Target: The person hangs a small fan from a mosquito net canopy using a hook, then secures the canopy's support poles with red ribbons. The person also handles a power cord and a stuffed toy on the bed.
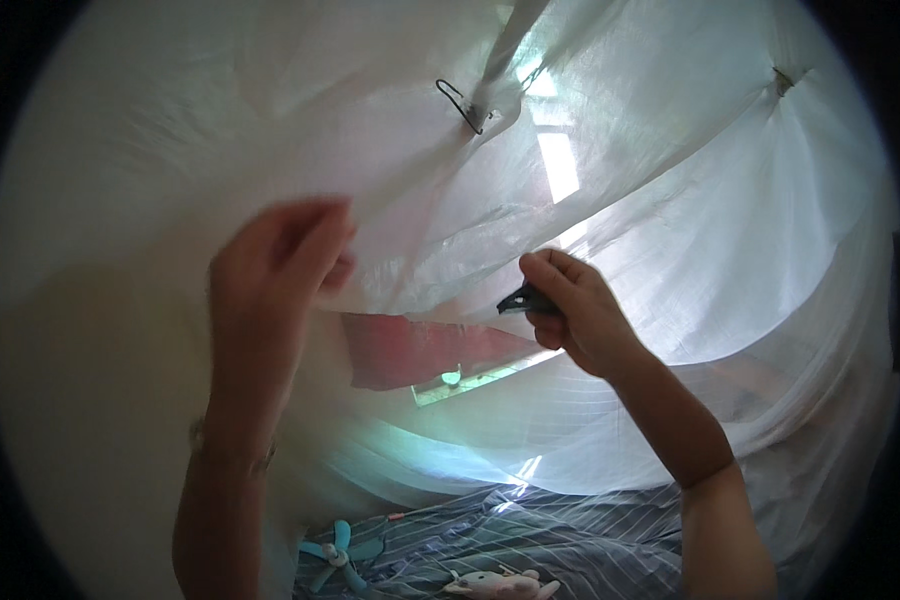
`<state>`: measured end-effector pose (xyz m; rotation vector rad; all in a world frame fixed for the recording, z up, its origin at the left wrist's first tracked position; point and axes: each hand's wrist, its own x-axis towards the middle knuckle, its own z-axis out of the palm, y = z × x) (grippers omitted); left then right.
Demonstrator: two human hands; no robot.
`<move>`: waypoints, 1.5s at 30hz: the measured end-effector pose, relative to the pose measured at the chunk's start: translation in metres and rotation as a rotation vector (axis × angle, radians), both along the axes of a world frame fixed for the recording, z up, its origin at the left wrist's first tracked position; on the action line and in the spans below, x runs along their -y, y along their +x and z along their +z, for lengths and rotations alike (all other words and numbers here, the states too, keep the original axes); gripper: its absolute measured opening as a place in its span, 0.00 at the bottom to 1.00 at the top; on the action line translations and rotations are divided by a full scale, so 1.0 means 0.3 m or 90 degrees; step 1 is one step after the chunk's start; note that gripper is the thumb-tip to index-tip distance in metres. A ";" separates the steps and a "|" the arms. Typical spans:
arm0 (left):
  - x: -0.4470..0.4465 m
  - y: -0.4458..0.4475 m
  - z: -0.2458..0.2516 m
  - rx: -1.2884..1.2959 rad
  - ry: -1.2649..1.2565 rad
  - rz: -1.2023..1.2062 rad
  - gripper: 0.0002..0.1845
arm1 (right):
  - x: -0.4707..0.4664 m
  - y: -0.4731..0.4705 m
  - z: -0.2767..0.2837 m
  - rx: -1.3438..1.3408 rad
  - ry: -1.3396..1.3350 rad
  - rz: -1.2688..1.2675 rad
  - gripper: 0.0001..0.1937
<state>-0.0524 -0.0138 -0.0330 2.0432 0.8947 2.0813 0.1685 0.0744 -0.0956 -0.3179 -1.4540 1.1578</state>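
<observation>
My right hand [581, 315] grips a small black spring clip [523, 300], its jaws sticking out to the left past my fingers. Raised at the left, my left hand [281, 255] is blurred with its fingers curled in; whether anything is pinched there cannot be seen. Both hands are up in front of a sheer white net curtain [727, 247] that hangs in folds. Above and between them, a dark bent wire hook [459, 106] sits at a gathered point of the fabric.
Below lies dark striped bedding [600, 525], bearing a small fan with turquoise blades [343, 555] and a pale plush toy [502, 585]. Another gathered knot [782, 81] pulls the fabric at upper right. A red cloth [412, 352] shows beyond the curtain, near bright window light [560, 165].
</observation>
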 end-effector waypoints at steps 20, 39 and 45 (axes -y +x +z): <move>-0.177 0.278 0.197 0.153 -0.062 -0.300 0.06 | -0.055 -0.044 0.242 -0.018 0.512 -0.388 0.27; -0.184 0.358 0.069 0.173 -0.103 -0.369 0.05 | -0.041 0.060 0.273 -0.150 0.265 -0.110 0.12; -0.174 0.310 0.091 0.117 -0.023 -0.299 0.12 | 0.002 0.088 0.336 -0.006 0.343 -0.178 0.09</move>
